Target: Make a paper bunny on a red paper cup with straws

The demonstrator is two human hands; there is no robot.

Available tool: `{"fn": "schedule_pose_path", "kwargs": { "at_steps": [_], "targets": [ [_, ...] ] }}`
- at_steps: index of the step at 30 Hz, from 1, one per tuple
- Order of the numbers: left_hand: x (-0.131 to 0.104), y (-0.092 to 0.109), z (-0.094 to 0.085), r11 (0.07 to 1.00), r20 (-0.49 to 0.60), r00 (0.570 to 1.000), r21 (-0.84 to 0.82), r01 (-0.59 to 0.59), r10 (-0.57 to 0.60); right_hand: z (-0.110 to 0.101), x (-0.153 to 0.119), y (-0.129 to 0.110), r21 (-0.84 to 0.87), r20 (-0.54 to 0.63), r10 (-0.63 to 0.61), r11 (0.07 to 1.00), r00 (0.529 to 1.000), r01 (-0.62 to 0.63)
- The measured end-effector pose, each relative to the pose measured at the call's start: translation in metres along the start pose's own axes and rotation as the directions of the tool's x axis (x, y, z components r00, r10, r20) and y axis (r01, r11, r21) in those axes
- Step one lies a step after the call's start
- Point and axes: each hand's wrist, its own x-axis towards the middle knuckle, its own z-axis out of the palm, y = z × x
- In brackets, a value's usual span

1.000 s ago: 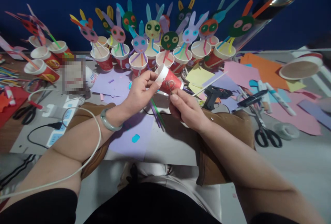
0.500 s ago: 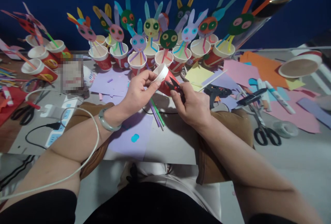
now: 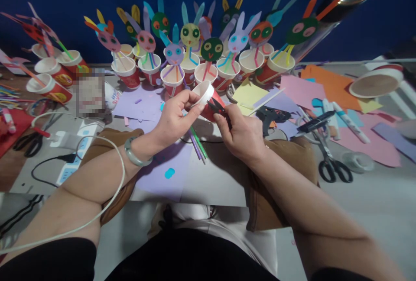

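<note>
A red and white paper cup is tilted in front of me, its rim pinched by my left hand. My right hand is closed around black-bladed scissors, whose blades lie against the side of the cup near its rim. The handles are mostly hidden in my fingers. Just below the cup, purple and green straws lie on the table. A purple sheet with a small blue paper piece is beneath my left wrist.
Several cups with paper rabbit heads line the back. On the right are a glue gun, large scissors, markers and coloured paper. A power strip and white cable are at left.
The cup has turned a little, so its opening looks wider, and the scissor blades look closer together. Both hands have stayed nearly in place.
</note>
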Motion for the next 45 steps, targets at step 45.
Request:
{"fn": "schedule_pose_path", "kwargs": {
  "at_steps": [45],
  "targets": [
    [0.004,0.006,-0.009,0.994,0.04,0.994,-0.031,0.105,-0.104,-0.005,-0.001,0.003,-0.054,-0.049,-0.119,0.992,0.992,0.117]
  ]
}}
